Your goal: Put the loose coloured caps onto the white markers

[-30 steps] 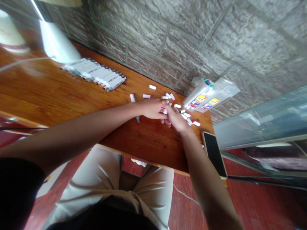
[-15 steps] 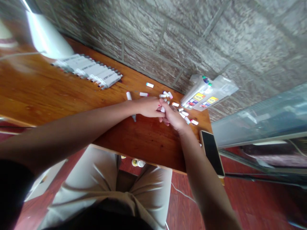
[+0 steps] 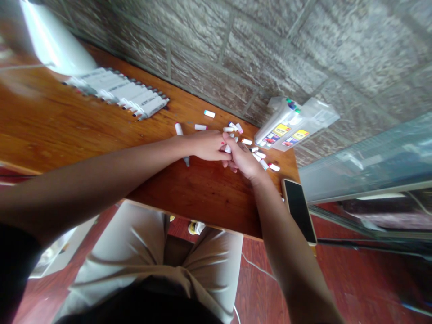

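Observation:
Over the table, my left hand (image 3: 208,146) and my right hand (image 3: 245,161) meet, fingers closed and overlapping. A white marker cap (image 3: 228,148) shows between them, under my right thumb. What the left fingers hold is mostly hidden by the right hand; a small red mark shows on the left one. Beneath my left wrist lies a white marker (image 3: 178,129) with a grey tip end. Loose white caps with coloured ends are scattered around the hands, among them a blue-ended cap (image 3: 209,114), a pink-ended cap (image 3: 200,127) and a red-ended cap (image 3: 274,167).
A row of grey-white markers (image 3: 116,92) lies at the left, beside a white lamp (image 3: 56,45). Clear plastic cases (image 3: 286,128) with yellow labels stand against the brick wall (image 3: 263,45). A phone (image 3: 299,209) rests at the wooden table's (image 3: 202,193) right edge.
The camera view has shifted slightly, so the table's things sit a little higher in it. Both hands stay together with the cap between them.

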A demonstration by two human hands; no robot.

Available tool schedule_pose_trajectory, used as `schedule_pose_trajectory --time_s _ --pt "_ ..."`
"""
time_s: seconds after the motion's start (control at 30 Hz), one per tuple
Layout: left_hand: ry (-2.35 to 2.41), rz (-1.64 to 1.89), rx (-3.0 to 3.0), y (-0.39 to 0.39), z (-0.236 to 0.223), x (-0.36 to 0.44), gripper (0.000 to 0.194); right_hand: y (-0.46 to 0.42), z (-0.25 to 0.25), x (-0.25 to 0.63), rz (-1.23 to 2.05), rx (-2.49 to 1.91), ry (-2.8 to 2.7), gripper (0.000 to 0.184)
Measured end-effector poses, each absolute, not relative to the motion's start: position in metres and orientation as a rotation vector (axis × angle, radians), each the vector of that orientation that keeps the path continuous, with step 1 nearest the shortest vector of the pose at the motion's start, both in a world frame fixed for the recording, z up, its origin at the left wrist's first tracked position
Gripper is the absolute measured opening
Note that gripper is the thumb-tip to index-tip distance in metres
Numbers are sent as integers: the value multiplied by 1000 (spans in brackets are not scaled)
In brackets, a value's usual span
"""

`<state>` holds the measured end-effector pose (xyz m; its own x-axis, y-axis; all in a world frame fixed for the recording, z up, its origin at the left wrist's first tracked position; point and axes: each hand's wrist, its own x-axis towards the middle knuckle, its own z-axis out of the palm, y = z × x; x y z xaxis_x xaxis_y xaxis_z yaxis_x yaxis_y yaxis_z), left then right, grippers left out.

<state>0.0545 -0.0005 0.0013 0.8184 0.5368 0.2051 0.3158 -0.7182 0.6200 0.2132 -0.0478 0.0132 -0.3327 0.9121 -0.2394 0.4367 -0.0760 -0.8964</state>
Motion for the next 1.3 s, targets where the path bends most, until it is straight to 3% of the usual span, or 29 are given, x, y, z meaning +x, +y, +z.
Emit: schedule_pose_trajectory --time_s 1.3 --pt "527 538 2422 0 -1 54 22 -51 20 210 1331 -1482 -1830 69"
